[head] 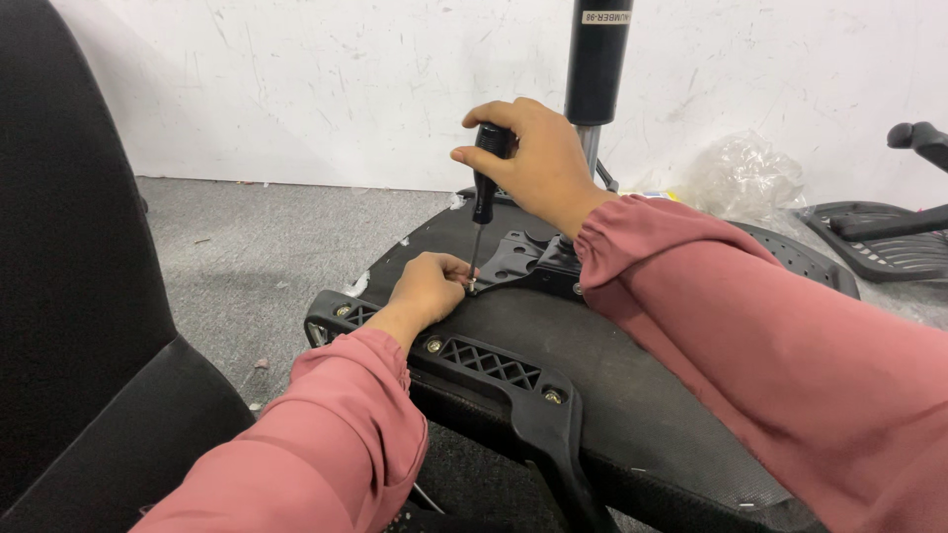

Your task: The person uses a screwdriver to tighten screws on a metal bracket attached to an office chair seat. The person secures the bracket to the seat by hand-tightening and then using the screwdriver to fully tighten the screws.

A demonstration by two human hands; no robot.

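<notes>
Screwdriver [483, 192] is gripped upright in right hand [533, 163], tip on screw [472, 288] pinched steady by left hand [427, 288] at metal plate [518, 259] under upturned chair seat [553, 336].

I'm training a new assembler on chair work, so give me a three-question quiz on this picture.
1. True or false: the right hand grips the screwdriver by its handle.
2. Where is the left hand?
A. on the gas cylinder
B. at the screwdriver tip
C. on the carpet
3. Fill in: the screwdriver tip meets the black metal ____ on the upturned seat.

Key: 1 true; 2 B; 3 bracket.
</notes>
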